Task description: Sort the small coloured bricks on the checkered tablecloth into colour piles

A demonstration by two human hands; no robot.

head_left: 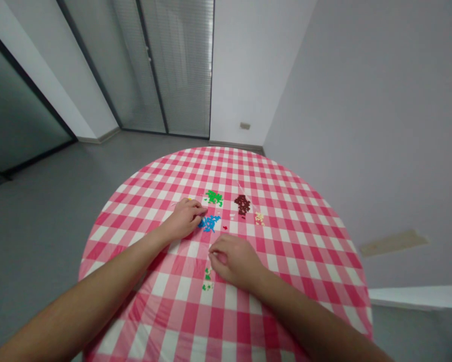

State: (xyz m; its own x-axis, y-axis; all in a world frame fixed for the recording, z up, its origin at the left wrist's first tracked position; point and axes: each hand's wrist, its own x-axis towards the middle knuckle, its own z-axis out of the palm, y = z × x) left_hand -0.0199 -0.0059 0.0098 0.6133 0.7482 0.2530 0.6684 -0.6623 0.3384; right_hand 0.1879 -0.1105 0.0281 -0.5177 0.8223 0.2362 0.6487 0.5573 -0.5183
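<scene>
My left hand (187,219) rests on the table with its fingers reaching forward, open, at the left edge of a pile of small blue pieces (209,223). A bit of yellow (190,199) shows just beyond its knuckles. My right hand (238,259) is lower and to the right, its thumb and forefinger pinched together; whatever is between them is too small to make out. Just below those fingertips lie small green and cream pieces (207,286) in a short group. A single red piece (224,228) lies between the blue pile and my right hand.
Farther back on the round table with its red-and-white checked cloth (226,166) are piles of green pieces (214,197) and dark brown pieces (243,204). Cream pieces (259,218) lie to the right. A wall stands close on the table's right; glass doors (165,70) are behind.
</scene>
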